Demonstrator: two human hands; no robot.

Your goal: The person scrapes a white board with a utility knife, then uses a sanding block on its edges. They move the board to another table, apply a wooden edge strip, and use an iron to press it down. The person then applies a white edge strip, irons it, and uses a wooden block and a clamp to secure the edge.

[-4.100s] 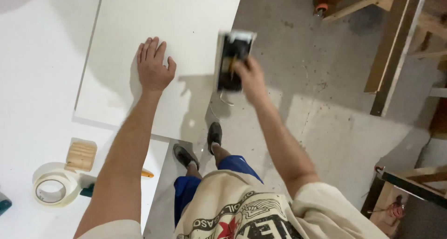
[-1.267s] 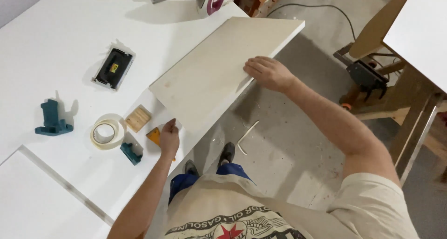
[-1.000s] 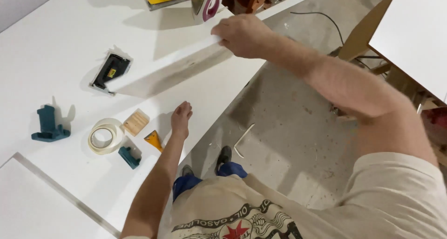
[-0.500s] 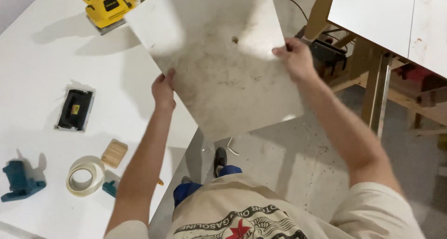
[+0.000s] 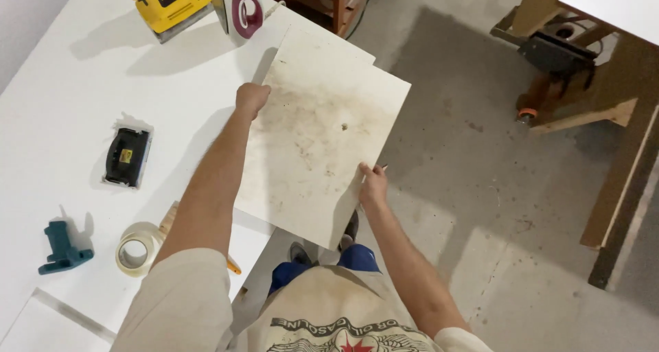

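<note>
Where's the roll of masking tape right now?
The roll of masking tape lies on the white table, lower left of the head view, between the teal tool and the person's left arm.

A large white worktable (image 5: 82, 71) fills the left side, lit from above so that the things on it cast soft shadows. A strip of pale wall (image 5: 20, 22) shows at the far left corner. To the right lies a grey concrete floor (image 5: 494, 208), mottled with stains and lighter patches. At the upper right stands a wooden workbench frame (image 5: 611, 112) with a white top (image 5: 618, 2), its legs resting on the concrete. More wooden furniture (image 5: 322, 2) sits beyond the table's far edge.
</note>
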